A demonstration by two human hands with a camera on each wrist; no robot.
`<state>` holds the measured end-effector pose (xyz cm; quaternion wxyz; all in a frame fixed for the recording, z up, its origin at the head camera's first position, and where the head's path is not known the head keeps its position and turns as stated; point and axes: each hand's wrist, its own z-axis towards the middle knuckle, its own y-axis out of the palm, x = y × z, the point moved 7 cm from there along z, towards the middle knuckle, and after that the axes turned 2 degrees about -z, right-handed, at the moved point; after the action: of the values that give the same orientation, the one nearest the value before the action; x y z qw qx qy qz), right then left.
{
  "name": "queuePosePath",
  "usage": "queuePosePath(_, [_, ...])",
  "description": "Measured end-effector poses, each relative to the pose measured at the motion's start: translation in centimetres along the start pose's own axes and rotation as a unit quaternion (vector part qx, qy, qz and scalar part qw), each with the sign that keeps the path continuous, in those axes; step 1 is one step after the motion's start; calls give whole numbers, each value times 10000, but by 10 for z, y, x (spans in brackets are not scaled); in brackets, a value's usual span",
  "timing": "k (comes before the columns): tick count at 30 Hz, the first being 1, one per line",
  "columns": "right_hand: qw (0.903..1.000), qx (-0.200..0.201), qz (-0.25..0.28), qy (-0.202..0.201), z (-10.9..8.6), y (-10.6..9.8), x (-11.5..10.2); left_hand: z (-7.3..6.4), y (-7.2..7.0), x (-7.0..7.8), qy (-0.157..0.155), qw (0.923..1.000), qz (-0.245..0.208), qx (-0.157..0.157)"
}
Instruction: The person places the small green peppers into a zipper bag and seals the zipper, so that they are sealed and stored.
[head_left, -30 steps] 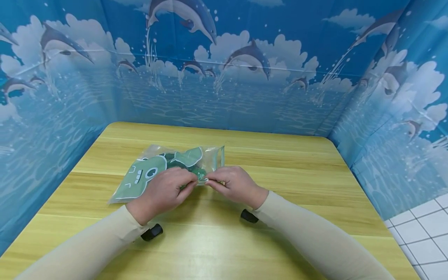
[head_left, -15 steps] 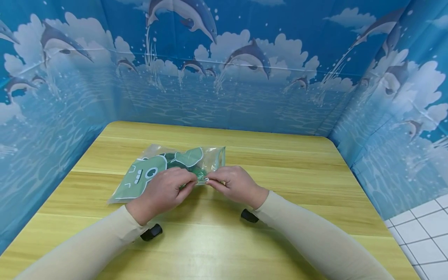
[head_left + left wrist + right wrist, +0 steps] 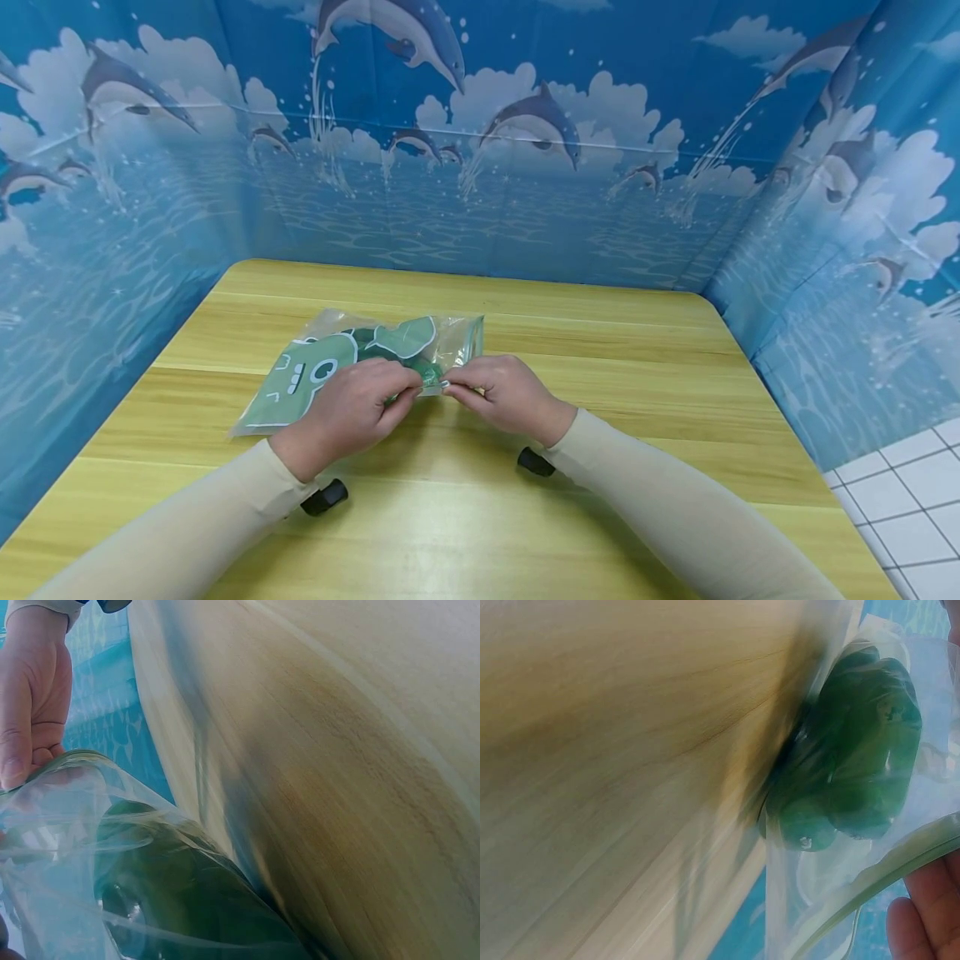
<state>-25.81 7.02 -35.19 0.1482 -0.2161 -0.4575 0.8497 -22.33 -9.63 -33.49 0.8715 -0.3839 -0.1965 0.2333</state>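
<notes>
A clear zip bag (image 3: 408, 337) with a green cartoon monster print lies on the wooden table, its opening end toward the right. Dark green objects (image 3: 870, 742) show inside through the plastic. My left hand (image 3: 356, 404) pinches the bag's near edge between thumb and forefinger. Just to its right, my right hand (image 3: 510, 396) pinches the near corner at the green zip strip (image 3: 885, 874), where a small white piece (image 3: 444, 384) shows at the fingertips. In the left wrist view, the right hand (image 3: 34, 705) appears across the bag at the strip.
Yellow wood-grain table (image 3: 615, 358) extends on all sides of the bag. Blue dolphin-print curtains (image 3: 480, 208) stand behind it and along both sides. Black wrist devices (image 3: 325, 497) hang under both sleeves. White tiles (image 3: 907, 492) show at the lower right.
The bag's right end has shifted very slightly rightward, and the right fingertips with it. The left hand stays almost still.
</notes>
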Motion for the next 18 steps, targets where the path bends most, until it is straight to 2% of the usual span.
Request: queuePosePath(18, [9999,12,-23,118,-2,1,4,0,-3,1,67,9999,42,102])
